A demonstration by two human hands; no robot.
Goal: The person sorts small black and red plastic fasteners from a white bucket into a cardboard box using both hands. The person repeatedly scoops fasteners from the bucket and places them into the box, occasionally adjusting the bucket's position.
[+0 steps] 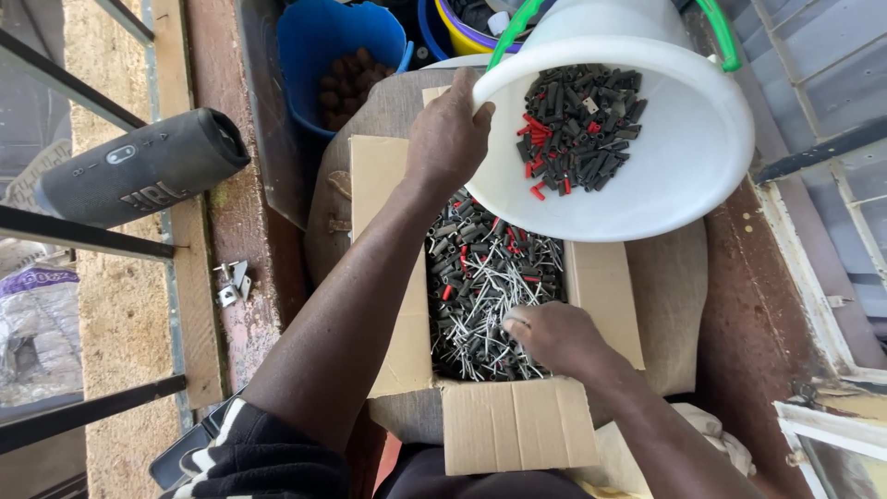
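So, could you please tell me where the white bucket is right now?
In the head view, the white bucket is at upper right, tilted over the cardboard box, with the left hand gripping its rim.

— What's that white bucket (647,176) doing?
— It's tilting toward the viewer at one o'clock, showing black and red plugs (577,125) heaped inside.
— And the cardboard box (513,420)?
— It's sitting open at six o'clock, holding dark plugs and thin metal pins (480,277).
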